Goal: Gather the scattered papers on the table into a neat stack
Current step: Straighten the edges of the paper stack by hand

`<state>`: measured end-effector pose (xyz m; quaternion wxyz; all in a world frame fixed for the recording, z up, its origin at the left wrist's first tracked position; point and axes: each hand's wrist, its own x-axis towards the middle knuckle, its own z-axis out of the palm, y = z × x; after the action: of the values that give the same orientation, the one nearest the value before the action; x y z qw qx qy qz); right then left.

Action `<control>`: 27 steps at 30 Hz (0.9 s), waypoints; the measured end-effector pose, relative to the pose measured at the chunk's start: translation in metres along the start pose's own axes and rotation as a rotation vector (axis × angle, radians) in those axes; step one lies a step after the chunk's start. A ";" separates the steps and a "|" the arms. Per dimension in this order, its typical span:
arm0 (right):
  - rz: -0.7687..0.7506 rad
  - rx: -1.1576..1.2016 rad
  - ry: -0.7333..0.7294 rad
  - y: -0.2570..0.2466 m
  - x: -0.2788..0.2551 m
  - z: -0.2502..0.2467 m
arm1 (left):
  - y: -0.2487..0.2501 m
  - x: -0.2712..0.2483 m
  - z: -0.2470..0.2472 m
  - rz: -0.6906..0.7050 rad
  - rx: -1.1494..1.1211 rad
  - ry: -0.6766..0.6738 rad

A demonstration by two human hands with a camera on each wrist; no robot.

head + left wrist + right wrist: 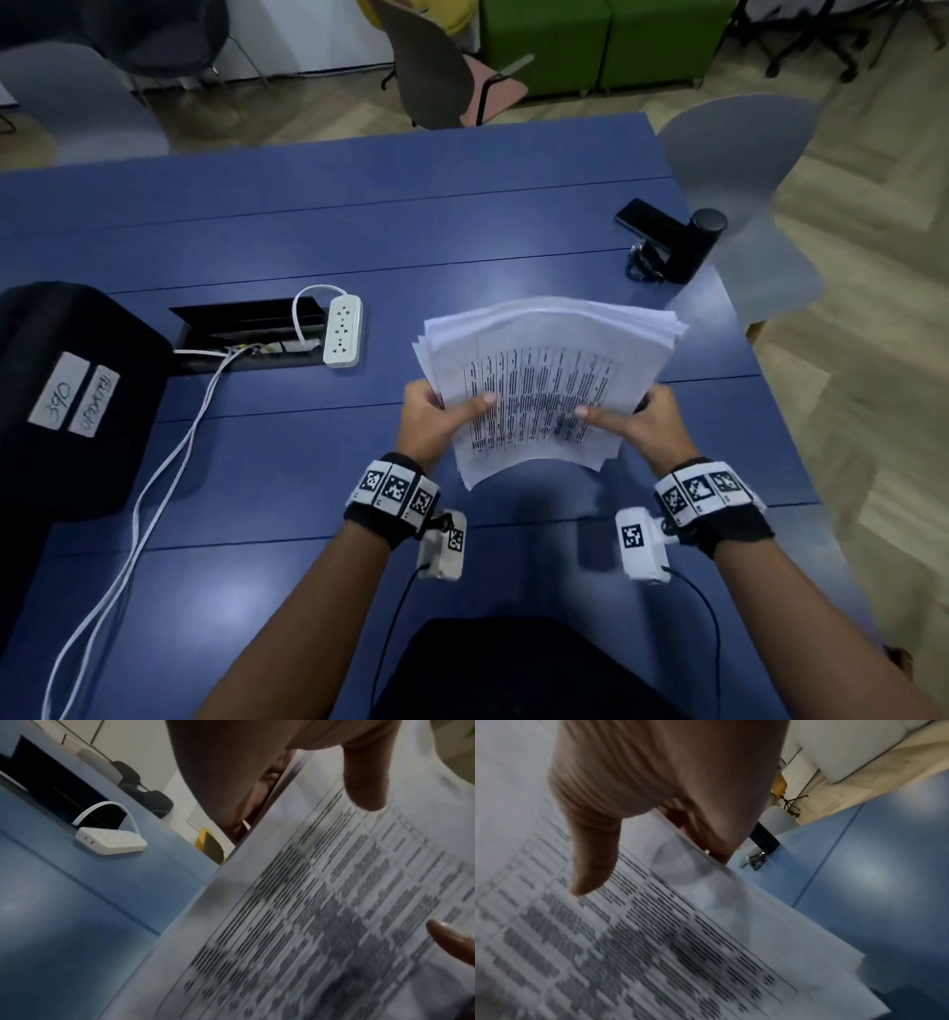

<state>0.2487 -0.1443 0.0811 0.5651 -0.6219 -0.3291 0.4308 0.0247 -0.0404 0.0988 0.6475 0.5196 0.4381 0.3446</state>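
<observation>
Blue tabletop [257,462], power strip [343,331] at left: left hand [436,421] and right hand [642,426] each grip a side of the paper stack [544,380], thumbs on top, lifted clear.

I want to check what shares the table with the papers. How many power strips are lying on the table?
1. The white power strip lies on the blue table, beside the open cable hatch, left of the paper stack. Others may hide inside the hatch.

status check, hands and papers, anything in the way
Left hand and right hand each grip a side of the papers. Stack lifted off the table, edges still uneven. Nothing in the way.
</observation>
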 end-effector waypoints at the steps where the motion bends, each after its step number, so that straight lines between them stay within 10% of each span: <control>1: -0.030 0.027 -0.001 -0.005 0.000 -0.001 | 0.007 -0.001 0.000 0.014 -0.030 -0.009; 13: -0.160 -0.007 -0.027 -0.045 -0.012 -0.006 | 0.044 -0.009 0.009 0.289 -0.051 -0.081; 21: -0.108 0.020 0.035 -0.026 -0.012 0.007 | 0.015 -0.005 0.009 0.070 -0.094 -0.017; 27: -0.205 0.101 0.076 -0.066 -0.018 0.006 | 0.046 -0.009 0.011 0.333 -0.142 0.005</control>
<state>0.2409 -0.1478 0.1495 0.6488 -0.5717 -0.3472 0.3628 0.0315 -0.0423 0.1460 0.6155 0.5369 0.3224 0.4785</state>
